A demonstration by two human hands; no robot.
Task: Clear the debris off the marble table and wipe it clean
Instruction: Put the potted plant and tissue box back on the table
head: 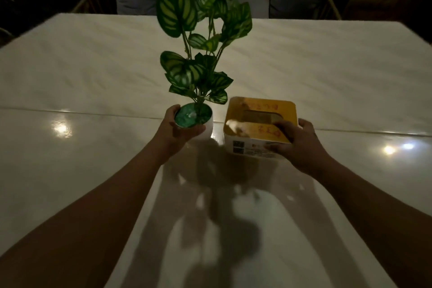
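Left grip (pixel 174 131): curled round the plant pot (pixel 208 125).
Right grip (pixel 299 145): clamped on the tissue box (pixel 257 105).
Risk: tilt your wrist and the top-heavy pot may topple.

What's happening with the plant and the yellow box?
A person reaches over the marble table with both arms. Their left hand grips the potted plant at its base, and their right hand holds the yellow-topped tissue box right beside it. Both are near the table's middle; whether they are lifted can't be told. No cloth or crumbs show.
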